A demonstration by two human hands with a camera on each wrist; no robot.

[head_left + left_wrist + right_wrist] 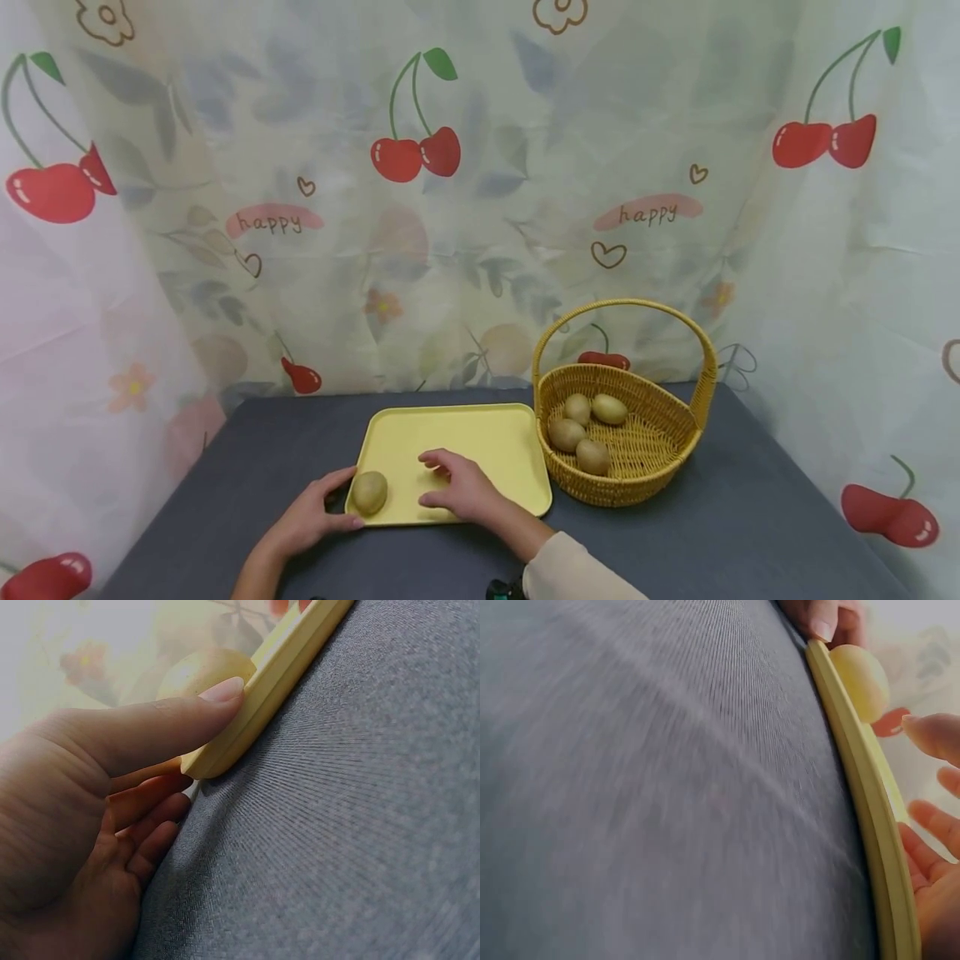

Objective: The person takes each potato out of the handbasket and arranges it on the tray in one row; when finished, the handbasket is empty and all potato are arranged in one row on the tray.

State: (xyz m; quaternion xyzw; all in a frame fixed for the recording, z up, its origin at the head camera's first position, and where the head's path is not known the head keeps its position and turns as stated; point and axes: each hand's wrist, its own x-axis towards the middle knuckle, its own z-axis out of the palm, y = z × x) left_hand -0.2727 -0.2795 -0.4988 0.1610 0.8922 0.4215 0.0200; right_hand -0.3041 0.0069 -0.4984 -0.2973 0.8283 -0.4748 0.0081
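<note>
A yellow rectangular tray (480,442) lies on the table. One potato (370,492) sits in its near left corner. At that corner is my left hand (307,518); in the left wrist view, its thumb (180,724) presses the tray's rim (259,720) and its fingers bend round the corner. My right hand (468,490) is over the tray's near right half, fingers spread and loosely bent, holding nothing. In the right wrist view these fingers (934,821) show beside the rim, apart from the potato (861,681).
To the tray's right stands a wicker basket (622,492) with a tall arched handle (626,302). Several potatoes (592,457) lie in its left part. A dark grey cloth (720,533) covers the table. A curtain printed with cherries (480,250) hangs behind and at both sides.
</note>
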